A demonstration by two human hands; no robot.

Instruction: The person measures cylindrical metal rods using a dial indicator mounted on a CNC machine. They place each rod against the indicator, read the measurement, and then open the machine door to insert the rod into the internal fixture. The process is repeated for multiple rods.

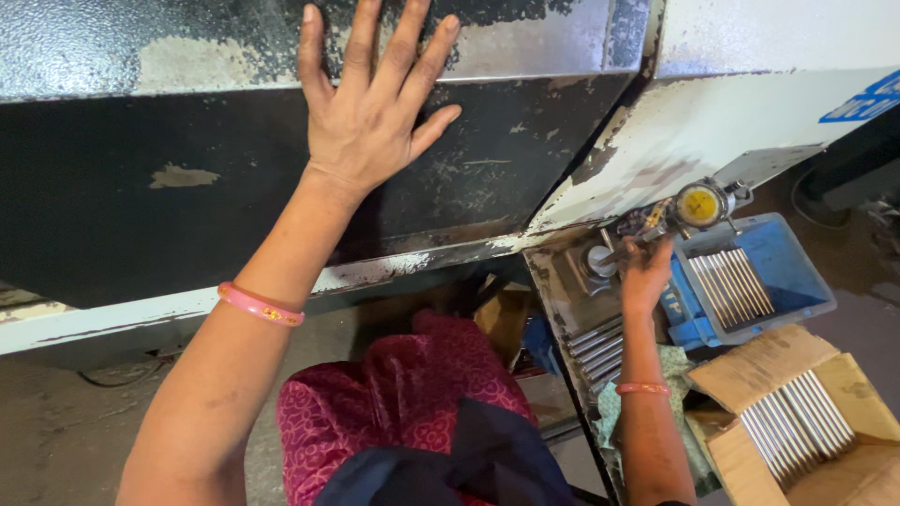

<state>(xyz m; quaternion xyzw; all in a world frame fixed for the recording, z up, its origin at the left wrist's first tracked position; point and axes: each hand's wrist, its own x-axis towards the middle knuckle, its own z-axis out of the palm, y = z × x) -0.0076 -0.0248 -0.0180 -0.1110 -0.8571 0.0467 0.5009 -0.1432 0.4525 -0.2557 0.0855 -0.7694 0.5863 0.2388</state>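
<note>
My left hand (370, 103) lies flat, fingers spread, against the dark worn metal panel (141, 187) of a machine and holds nothing. My right hand (645, 274) reaches down to a small gauge stand (600, 260) on a metal bench. Its fingers close around a thin metal part under a dial gauge with a yellow face (700, 205). The part itself is mostly hidden by my fingers. Pink bangles sit on both wrists.
A blue plastic tray (797, 281) holds several thin metal rods beside the gauge. A cardboard box (778, 365) at the lower right holds several more rods. More rods (595, 342) lie on the bench. The white machine housing (750, 103) rises at the upper right.
</note>
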